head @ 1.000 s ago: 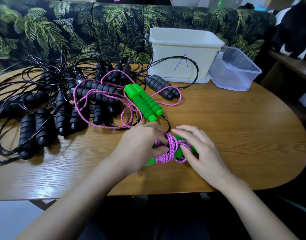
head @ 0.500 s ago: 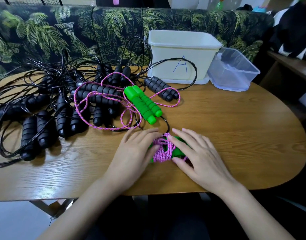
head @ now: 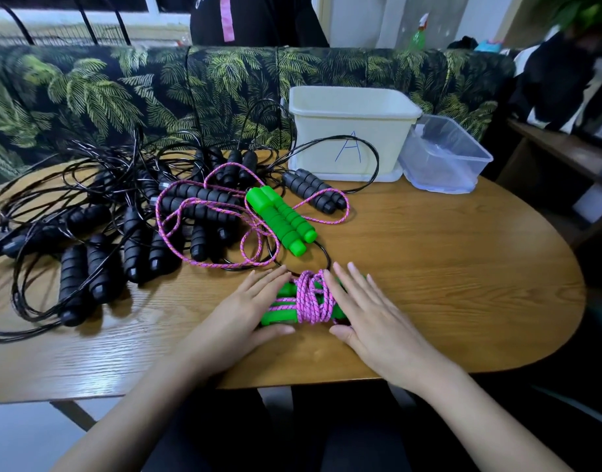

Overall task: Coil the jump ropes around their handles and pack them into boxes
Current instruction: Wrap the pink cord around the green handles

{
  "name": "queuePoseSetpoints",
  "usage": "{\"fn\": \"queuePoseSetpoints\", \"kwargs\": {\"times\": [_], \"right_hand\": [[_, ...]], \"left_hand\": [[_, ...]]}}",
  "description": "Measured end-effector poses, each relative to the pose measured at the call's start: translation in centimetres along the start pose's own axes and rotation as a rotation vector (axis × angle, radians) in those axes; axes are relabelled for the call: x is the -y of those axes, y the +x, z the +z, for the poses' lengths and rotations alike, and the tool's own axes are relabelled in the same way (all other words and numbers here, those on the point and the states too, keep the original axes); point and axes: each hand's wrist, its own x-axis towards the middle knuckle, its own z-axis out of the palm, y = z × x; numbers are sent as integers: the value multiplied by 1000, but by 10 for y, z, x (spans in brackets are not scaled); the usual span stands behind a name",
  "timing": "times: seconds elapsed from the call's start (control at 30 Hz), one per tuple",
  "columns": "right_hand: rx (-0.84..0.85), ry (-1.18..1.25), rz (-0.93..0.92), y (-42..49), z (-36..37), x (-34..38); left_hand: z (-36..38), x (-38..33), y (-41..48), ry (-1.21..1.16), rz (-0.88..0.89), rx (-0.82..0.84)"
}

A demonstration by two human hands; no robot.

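Grips lie flat and straight-fingered, left hand (head: 247, 310) and right hand (head: 372, 316) flanking the coiled rope (head: 310, 298).

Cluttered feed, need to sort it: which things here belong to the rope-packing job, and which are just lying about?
Job: coiled pink rope, between left hand and right hand; loose pink rope with green handles; black ropes; white box marked A; clear box.
Lying about: spray bottle; dark clothing; leaf-print sofa.

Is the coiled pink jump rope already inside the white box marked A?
No, the coiled pink rope lies on the table between the left hand and right hand, apart from the white box.
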Motion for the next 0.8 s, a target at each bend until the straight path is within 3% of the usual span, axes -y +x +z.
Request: {"fn": "queuePoseSetpoints", "kwargs": {"times": [0.23,0.4,0.5,0.57,0.67,0.73,0.8], "right_hand": [[6,-24,34,3,-9,-12],[-231,117,522,11,-28,-16],[-259,276,618,10,-35,-13],[-166,270,670,10,-38,-15],[-88,92,727,14,-35,-21],[-91,-21,708,21,-29,-29],[-112,-76,723,32,-25,-47]], "left_hand": [[-8,-12,0,-210,-106,-7],[10,-73,30,-419,-368,30],[12,-102,62,-749,-430,14],[12,-106,80,-597,-349,-65],[14,-88,105,-70,-205,-143],[18,-67,118,231,-283,-32],[21,-47,126,355,-352,86]]}}
